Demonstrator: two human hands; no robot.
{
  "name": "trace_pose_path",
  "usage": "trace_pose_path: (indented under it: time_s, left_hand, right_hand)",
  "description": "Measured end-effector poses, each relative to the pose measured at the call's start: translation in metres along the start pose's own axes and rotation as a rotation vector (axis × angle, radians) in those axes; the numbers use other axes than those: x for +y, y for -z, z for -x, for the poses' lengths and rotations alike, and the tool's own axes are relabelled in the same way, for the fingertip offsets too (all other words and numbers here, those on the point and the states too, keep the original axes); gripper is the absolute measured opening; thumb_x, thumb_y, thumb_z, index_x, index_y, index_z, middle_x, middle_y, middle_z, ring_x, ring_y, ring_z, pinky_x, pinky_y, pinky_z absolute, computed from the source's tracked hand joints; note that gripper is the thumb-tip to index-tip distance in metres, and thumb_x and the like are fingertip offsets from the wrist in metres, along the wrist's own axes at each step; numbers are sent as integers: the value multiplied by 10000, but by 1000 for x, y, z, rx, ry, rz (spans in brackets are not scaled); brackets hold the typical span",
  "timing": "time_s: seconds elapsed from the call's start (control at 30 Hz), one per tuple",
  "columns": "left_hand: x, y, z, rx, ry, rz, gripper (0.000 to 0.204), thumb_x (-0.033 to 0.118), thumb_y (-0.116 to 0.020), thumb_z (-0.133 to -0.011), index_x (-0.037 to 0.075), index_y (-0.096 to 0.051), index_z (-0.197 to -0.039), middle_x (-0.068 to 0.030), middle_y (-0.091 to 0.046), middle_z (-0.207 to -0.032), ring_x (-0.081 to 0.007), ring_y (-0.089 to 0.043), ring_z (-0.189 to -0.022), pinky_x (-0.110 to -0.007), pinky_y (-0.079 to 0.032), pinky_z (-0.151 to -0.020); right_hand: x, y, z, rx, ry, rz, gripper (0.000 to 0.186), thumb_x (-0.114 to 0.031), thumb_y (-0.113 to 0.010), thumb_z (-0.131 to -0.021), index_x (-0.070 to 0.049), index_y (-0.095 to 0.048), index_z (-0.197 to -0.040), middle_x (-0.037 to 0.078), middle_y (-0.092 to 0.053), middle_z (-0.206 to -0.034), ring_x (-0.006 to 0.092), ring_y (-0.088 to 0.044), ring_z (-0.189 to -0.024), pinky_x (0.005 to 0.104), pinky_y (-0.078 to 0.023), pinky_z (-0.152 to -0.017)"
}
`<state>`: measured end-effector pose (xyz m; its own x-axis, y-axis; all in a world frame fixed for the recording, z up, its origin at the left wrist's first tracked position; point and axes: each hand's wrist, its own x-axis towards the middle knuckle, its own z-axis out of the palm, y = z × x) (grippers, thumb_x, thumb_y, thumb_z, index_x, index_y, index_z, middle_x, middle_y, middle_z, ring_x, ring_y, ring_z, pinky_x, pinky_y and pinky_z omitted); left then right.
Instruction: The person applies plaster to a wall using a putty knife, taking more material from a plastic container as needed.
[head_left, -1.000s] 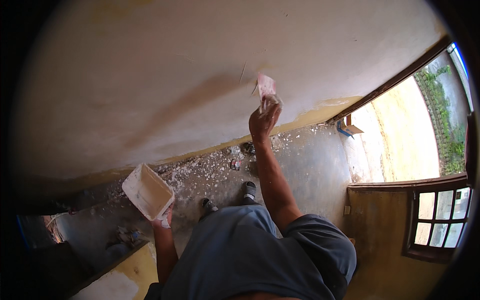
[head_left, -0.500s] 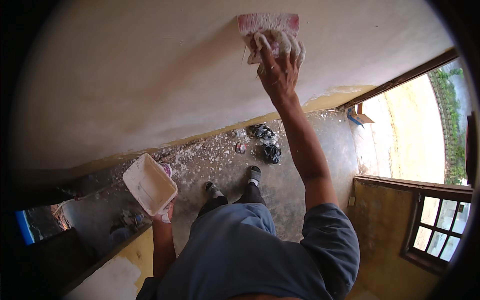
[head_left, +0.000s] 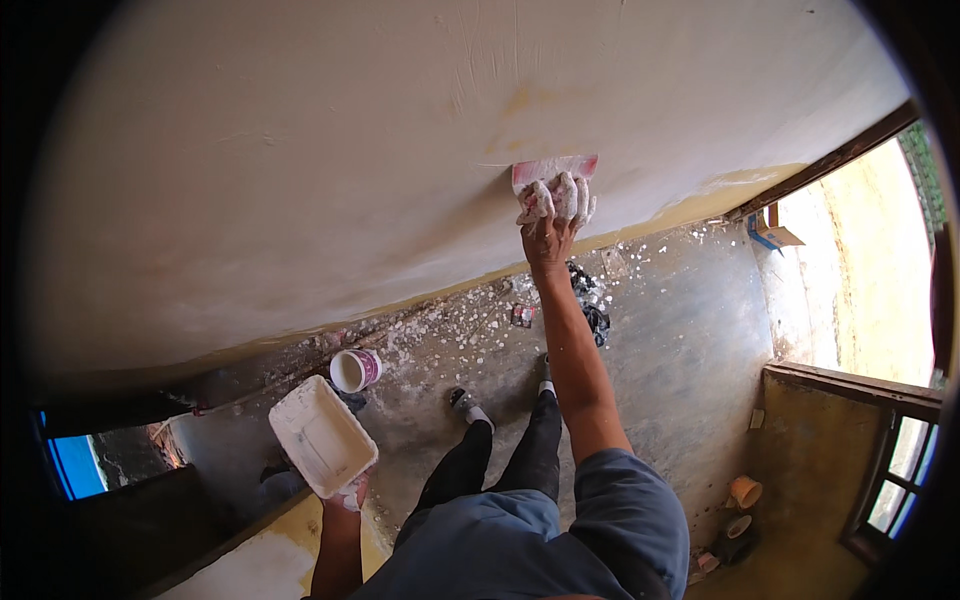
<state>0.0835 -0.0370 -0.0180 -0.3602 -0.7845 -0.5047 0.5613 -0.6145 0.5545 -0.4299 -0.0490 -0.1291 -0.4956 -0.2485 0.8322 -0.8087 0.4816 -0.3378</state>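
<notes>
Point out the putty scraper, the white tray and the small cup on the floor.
putty scraper (head_left: 553, 168), head view, on its pink blade.
white tray (head_left: 320, 436), head view, on its inner floor.
small cup (head_left: 352, 370), head view, on its rim.

Packages on the floor by the wall

A small open cardboard box (head_left: 773, 232), brown with a blue side, is lying at the foot of the wall near the doorway. A round white tub (head_left: 354, 369) with a pink-purple printed label is standing on the splattered floor, just beyond the white tray.
</notes>
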Motion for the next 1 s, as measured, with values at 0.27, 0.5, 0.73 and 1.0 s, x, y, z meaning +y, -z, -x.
trace_pose_path:
  time_s: [0.27,0.5,0.73,1.0]
  left_hand:
    - [10,10,2,-91,12,50,638,522,-538,-901,177,-416,-1424,-109,-506,-1391,-362,-537,-1214,-608,-484,-918]
    - [7,17,-10,-332,-42,79,728,486,-617,-874,217,-314,-1478,-97,-454,-1440,-340,-518,-1249,-551,-528,-893]
    - [2,-1,7,-384,42,242,707,492,-609,-877,181,-353,-1458,-114,-449,-1442,-366,-489,-1271,-618,-455,-956]
    - [1,12,12,-433,-10,314,690,487,-610,-880,154,-386,-1441,-127,-439,-1451,-384,-467,-1287,-650,-409,-999]
  right_hand:
    - [-124,16,-40,85,-1245,-979,541,77,-443,-873,-5,-283,-1383,221,-426,-1365,279,-469,-1237,379,-425,-951]
    - [-102,60,-128,-118,-1903,-1483,272,-11,-453,-869,-118,-459,-1120,114,-486,-1115,308,-471,-1004,542,-446,-750]
    - [-118,168,-225,-181,-1446,-1531,465,11,-416,-918,41,-302,-1368,250,-339,-1386,418,-370,-1310,666,-343,-1048]
    - [-34,166,-132,113,-993,-991,421,-53,-445,-897,-50,-332,-1302,103,-477,-1017,150,-477,-748,255,-386,-577]
